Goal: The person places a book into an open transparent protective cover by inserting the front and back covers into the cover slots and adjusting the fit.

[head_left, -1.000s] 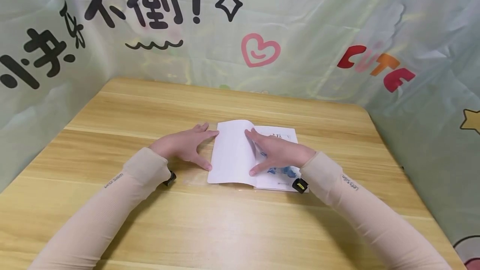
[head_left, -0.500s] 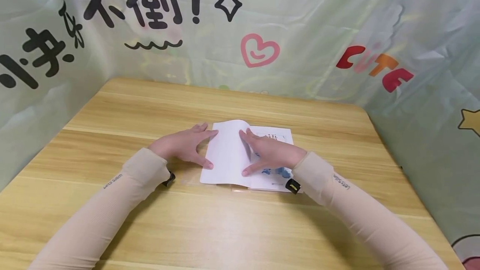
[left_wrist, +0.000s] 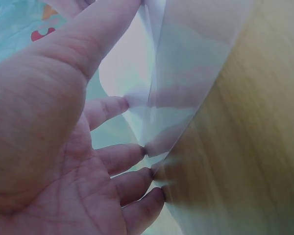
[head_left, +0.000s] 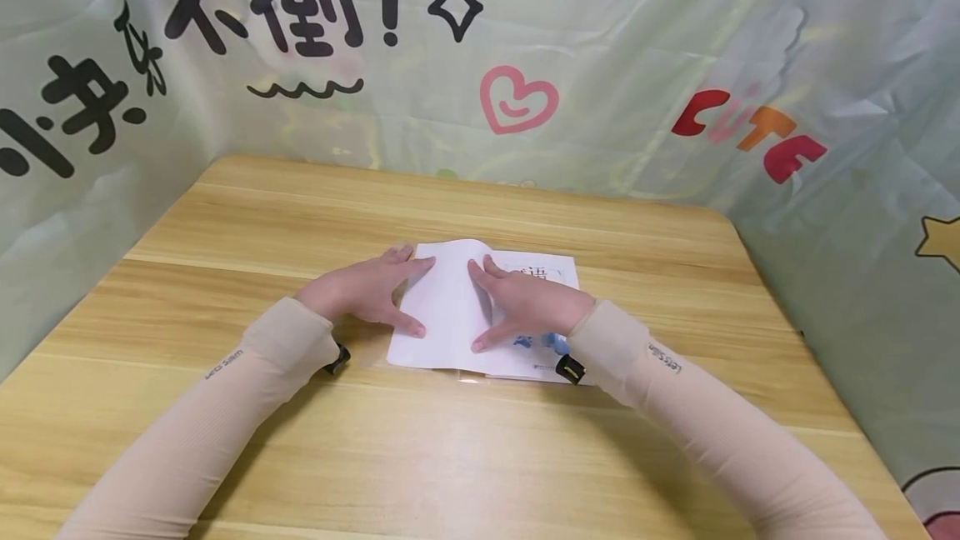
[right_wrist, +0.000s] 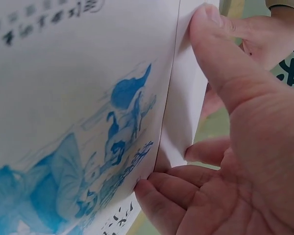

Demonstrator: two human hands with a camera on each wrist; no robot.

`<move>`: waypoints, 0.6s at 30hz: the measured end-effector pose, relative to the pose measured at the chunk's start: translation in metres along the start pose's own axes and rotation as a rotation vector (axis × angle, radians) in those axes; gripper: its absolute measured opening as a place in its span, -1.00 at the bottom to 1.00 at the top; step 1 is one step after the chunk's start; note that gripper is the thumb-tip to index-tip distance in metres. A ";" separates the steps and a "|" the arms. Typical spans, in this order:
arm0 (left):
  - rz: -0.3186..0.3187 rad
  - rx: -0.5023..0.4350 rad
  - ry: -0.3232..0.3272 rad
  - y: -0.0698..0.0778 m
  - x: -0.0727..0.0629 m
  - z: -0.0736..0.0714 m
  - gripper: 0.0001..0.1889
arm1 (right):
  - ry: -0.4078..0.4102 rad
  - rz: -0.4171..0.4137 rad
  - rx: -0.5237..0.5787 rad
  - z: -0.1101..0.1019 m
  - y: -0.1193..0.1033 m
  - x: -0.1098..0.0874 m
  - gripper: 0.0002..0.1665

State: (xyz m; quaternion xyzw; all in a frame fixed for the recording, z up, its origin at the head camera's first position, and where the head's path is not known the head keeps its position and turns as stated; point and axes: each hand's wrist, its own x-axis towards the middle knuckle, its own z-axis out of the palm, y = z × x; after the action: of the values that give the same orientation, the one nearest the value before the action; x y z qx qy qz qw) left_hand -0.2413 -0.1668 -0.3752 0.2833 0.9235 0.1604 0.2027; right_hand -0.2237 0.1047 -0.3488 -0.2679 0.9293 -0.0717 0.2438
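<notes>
A book lies on the table with its front cover (head_left: 438, 311) turned over to the left, its blank white inside facing up. To the right is the title page (head_left: 558, 265), printed with dark characters and a blue drawing (right_wrist: 54, 181). My left hand (head_left: 367, 290), fingers spread, touches the cover's left part with thumb and forefinger. A clear plastic sheet (left_wrist: 201, 54) meets my left fingertips in the left wrist view. Over the title page, my right hand (head_left: 528, 302) rests its thumb and fingertips on the cover near the fold. Its fingers are apart and fairly straight.
The wooden table (head_left: 450, 457) extends around the book on all sides. A pale printed cloth (head_left: 420, 132) hangs behind the table and along both its sides.
The book has slid left together with my right hand. My left hand has stayed nearly in place, so its thumb and forefinger now lie farther over the white cover.
</notes>
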 end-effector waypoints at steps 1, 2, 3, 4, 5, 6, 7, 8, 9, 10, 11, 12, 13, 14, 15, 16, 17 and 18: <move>0.000 0.001 0.002 0.000 0.000 0.000 0.17 | -0.001 0.004 -0.004 0.000 -0.002 0.001 0.52; -0.001 -0.001 0.004 0.000 0.000 0.000 0.16 | -0.002 0.008 -0.006 0.000 -0.003 0.001 0.52; -0.002 -0.002 0.006 0.000 0.000 0.000 0.16 | -0.003 0.011 -0.007 -0.001 -0.004 0.002 0.51; -0.003 -0.005 0.007 0.001 0.000 0.000 0.16 | -0.003 0.014 -0.010 -0.001 -0.005 0.003 0.51; -0.004 -0.006 0.008 0.001 0.000 0.000 0.16 | -0.004 0.016 -0.013 -0.001 -0.007 0.003 0.51; -0.005 -0.009 0.009 0.001 0.000 0.000 0.16 | -0.005 0.018 -0.015 -0.001 -0.008 0.003 0.51; -0.006 -0.011 0.011 0.001 0.001 0.000 0.16 | -0.006 0.020 -0.016 -0.001 -0.009 0.003 0.51; -0.007 -0.013 0.011 0.001 0.001 0.000 0.16 | -0.006 0.020 -0.017 -0.001 -0.010 0.004 0.51; -0.009 -0.015 0.011 0.001 0.001 0.000 0.16 | -0.006 0.020 -0.017 -0.001 -0.012 0.004 0.50; -0.010 -0.017 0.011 0.001 0.001 0.000 0.16 | -0.006 0.021 -0.018 -0.002 -0.013 0.004 0.50; -0.010 -0.020 0.011 0.001 0.001 0.000 0.16 | -0.005 0.021 -0.017 -0.002 -0.014 0.004 0.50; -0.012 -0.022 0.010 0.001 0.001 0.000 0.17 | -0.006 0.022 -0.013 -0.002 -0.014 0.005 0.50; -0.013 -0.021 0.010 0.001 0.001 0.000 0.17 | -0.005 0.022 -0.010 -0.002 -0.015 0.005 0.50; -0.013 -0.019 0.009 0.001 0.001 0.000 0.17 | -0.005 0.022 -0.009 -0.002 -0.016 0.005 0.50; -0.013 -0.017 0.008 0.001 0.001 0.000 0.17 | -0.006 0.022 -0.007 -0.001 -0.017 0.006 0.50; -0.012 -0.014 0.008 0.002 0.001 0.000 0.17 | -0.006 0.021 -0.007 -0.001 -0.017 0.006 0.51; -0.012 -0.011 0.008 0.002 0.001 0.000 0.17 | -0.006 0.017 -0.006 -0.001 -0.018 0.007 0.51; -0.012 -0.008 0.008 0.002 0.001 0.000 0.17 | -0.008 0.016 -0.005 -0.001 -0.019 0.007 0.51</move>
State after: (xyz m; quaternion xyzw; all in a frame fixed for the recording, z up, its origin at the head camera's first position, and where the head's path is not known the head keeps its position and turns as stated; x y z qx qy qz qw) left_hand -0.2414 -0.1649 -0.3744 0.2762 0.9253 0.1641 0.2012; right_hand -0.2211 0.0848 -0.3457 -0.2612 0.9306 -0.0662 0.2476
